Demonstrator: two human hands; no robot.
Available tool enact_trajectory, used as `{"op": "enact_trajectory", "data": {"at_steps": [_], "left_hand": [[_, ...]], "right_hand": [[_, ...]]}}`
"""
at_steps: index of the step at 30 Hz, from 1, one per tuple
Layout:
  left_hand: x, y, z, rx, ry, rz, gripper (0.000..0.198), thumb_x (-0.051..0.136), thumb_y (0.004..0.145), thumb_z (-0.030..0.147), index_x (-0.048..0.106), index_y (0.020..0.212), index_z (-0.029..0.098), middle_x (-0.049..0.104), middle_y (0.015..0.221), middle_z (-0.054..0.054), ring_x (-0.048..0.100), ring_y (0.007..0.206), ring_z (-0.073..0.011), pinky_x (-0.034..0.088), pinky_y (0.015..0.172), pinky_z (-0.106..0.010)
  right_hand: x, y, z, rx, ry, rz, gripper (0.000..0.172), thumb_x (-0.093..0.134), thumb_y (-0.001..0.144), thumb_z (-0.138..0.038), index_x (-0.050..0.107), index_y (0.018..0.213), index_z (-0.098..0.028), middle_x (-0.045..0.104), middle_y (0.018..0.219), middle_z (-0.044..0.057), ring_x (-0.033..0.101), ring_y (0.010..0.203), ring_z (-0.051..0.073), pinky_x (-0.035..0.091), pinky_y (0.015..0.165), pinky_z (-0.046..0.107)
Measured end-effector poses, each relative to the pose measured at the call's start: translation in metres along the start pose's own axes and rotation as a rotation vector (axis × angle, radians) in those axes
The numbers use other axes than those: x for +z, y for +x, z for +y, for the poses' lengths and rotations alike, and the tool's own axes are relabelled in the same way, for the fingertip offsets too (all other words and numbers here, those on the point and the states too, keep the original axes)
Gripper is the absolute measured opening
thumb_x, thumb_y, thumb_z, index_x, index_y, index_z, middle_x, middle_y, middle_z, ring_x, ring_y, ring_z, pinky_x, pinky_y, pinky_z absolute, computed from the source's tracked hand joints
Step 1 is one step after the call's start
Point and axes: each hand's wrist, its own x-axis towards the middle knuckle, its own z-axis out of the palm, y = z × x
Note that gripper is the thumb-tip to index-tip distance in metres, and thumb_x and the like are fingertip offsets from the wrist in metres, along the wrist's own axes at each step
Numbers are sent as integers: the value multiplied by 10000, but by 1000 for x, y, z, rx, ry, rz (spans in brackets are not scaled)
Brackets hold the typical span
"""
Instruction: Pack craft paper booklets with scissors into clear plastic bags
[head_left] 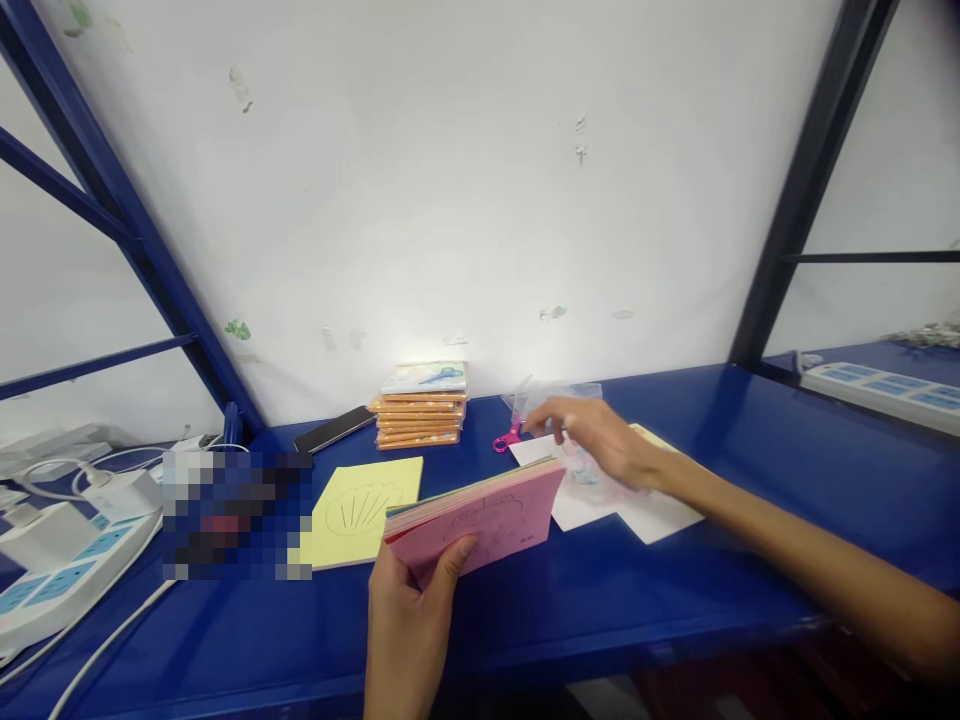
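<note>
A thick stack of pink paper sheets [517,535], with pencil line drawing on the front sheet, is held tilted above the table. My left hand [416,590] grips its lower left corner, thumb across the front. Greenish and red edges show among the sheets. My right hand [600,440] hovers beyond the stack with bent fingers apart and nothing visible in them. Just left of its fingertips lie pink-handled scissors [508,440]. Under and behind that hand are white sheets [649,515] and a clear plastic bag [585,392], partly covered by the hand.
A yellow sheet pad [364,510] with a shell drawing lies on the blue table [300,640]. Behind it are a pile of orange-edged packets [418,425] and a dark phone [334,430]. Power strips [71,580] with white cables occupy the left. Metal posts [142,250] frame both sides.
</note>
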Motion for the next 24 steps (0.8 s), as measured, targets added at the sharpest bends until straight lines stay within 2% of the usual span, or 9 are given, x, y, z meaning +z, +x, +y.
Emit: {"op": "enact_trajectory", "data": {"at_steps": [3,5,8,11,13,15,18,21,24], "left_hand": [[2,-3,5,-4,-33,33,497,834,692,479,716,1029,133,790,974,-117,735,962,-322,588,864,-443],[3,-4,8,-11,-47,44,479,842,681,459,722,1008,131,792,960,-115,740,954,-319,598,850,-427],[3,-4,11,-24,-81,79,428,837,683,421,733,983,133,798,973,-116,746,970,-317,606,859,-414],[1,-3,11,-24,-134,128,407,837,683,409,742,974,140,805,950,-104,751,971,-316,608,864,-410],[0,-2,9,-34,-169,163,411,840,690,426,738,969,141,806,921,-94,756,950,-307,613,844,-397],[-2,1,7,-50,-232,190,436,844,699,440,732,997,144,805,920,-85,756,944,-289,613,833,-374],[-2,4,3,-65,-356,196,514,865,690,436,719,1090,149,805,948,-77,748,972,-274,601,872,-369],[-3,6,4,-92,-402,207,559,877,691,404,703,1159,153,803,971,-82,746,992,-282,590,923,-406],[-3,4,8,-150,-395,222,562,871,706,353,685,1202,165,803,990,-91,747,1012,-293,592,933,-430]], "right_hand": [[-26,4,23,230,-213,-153,549,332,1049,-585,733,953,-223,735,867,61,624,710,206,435,677,347],[-34,3,38,307,-258,-262,473,425,1026,-562,756,960,-231,759,909,66,647,726,217,434,657,342],[-37,-1,51,321,-260,-337,368,503,1005,-499,771,1082,-259,770,1103,69,690,898,254,475,749,363],[-36,-2,52,313,-232,-365,341,557,977,-486,752,1180,-293,752,1198,56,687,1006,270,489,814,368],[-35,-1,49,325,-197,-377,348,595,950,-489,744,1194,-291,755,1174,61,694,960,257,498,771,344],[-34,0,47,352,-166,-377,346,618,931,-478,749,1164,-258,766,1057,76,689,828,223,491,681,310],[-31,0,49,388,-70,-399,329,626,924,-468,755,1082,-209,724,843,64,602,622,154,432,545,264],[-27,0,52,373,82,-406,323,619,934,-480,741,1040,-200,631,704,13,512,546,113,392,512,241],[-22,0,47,360,183,-342,352,606,945,-522,710,1030,-197,562,637,-22,489,528,106,388,516,238]]}}
